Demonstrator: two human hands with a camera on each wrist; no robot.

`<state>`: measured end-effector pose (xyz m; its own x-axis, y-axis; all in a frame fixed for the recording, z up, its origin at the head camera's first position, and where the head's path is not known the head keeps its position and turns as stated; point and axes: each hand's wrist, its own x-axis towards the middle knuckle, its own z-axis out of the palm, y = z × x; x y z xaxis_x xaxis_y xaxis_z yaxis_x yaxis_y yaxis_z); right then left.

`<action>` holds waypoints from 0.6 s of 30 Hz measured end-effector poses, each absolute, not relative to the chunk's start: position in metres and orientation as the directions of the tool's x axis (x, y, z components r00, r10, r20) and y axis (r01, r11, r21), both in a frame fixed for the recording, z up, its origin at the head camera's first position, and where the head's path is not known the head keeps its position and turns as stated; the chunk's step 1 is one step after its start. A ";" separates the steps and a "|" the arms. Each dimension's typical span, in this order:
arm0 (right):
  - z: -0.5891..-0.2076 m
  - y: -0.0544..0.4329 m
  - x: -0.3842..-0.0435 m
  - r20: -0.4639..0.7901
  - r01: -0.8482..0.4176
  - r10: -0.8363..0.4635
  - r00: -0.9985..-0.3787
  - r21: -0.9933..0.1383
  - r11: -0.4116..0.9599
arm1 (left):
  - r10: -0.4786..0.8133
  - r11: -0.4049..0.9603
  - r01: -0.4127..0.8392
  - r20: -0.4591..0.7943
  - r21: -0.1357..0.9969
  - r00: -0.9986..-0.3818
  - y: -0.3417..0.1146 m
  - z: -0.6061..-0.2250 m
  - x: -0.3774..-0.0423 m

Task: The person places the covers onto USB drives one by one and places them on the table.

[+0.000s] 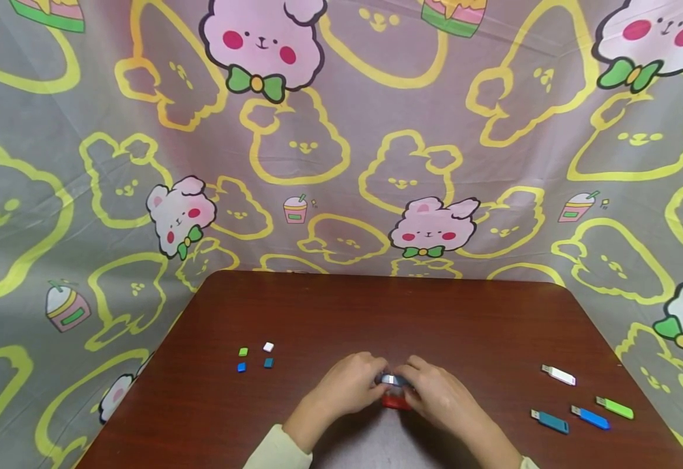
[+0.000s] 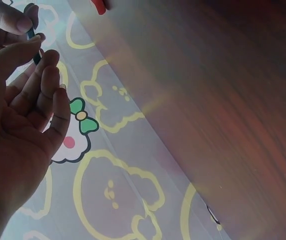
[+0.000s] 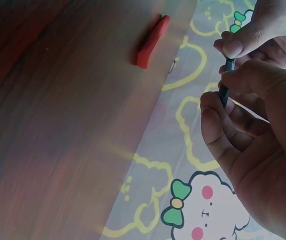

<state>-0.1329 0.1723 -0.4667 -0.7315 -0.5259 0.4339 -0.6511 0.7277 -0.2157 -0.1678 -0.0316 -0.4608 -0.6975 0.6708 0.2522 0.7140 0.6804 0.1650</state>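
Near the front middle of the table, my left hand (image 1: pixel 348 384) and right hand (image 1: pixel 440 396) meet around a slim dark USB stick (image 1: pixel 393 379). Each hand pinches it between thumb and fingers, and a silvery patch shows between the fingertips in the head view. The right wrist view has the dark stick (image 3: pixel 225 90) edge-on, partly covered by fingers. Just on the near side of the hands lies a red USB stick (image 1: pixel 396 402), partly hidden in the head view. Seen from the right wrist, this red stick (image 3: pixel 153 42) lies flat on the table, apart from both hands.
Several uncapped USB sticks lie at the right: white (image 1: pixel 560 375), green (image 1: pixel 614 408), blue (image 1: pixel 590 417) and teal (image 1: pixel 550 421). Small caps in matching colours (image 1: pixel 268 347) are grouped at the left. Patterned cloth (image 1: pixel 341 163) hangs around the brown table (image 1: pixel 435 312).
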 end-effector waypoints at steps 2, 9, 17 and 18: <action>-0.467 0.172 -0.133 0.437 -0.651 -0.524 -0.731 -0.218 0.727 | 0.671 0.679 0.716 0.256 0.164 -0.696 -0.031 -0.461 -0.167; -0.468 0.172 -0.132 0.461 -0.659 -0.520 -0.719 -0.214 0.721 | 0.686 0.661 0.735 0.276 0.150 -0.673 -0.031 -0.461 -0.167; -0.468 0.170 -0.132 0.491 -0.672 -0.526 -0.694 -0.180 0.718 | 0.697 0.645 0.754 0.307 0.126 -0.648 -0.030 -0.460 -0.165; -0.468 0.169 -0.132 0.495 -0.673 -0.525 -0.692 -0.179 0.718 | 0.699 0.643 0.756 0.309 0.122 -0.644 -0.030 -0.460 -0.165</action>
<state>-0.1322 0.1694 -0.4680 -0.6922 -0.5254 0.4947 -0.6727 0.7179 -0.1789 -0.1654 -0.0300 -0.4599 -0.6445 0.6995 0.3089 0.7562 0.6429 0.1220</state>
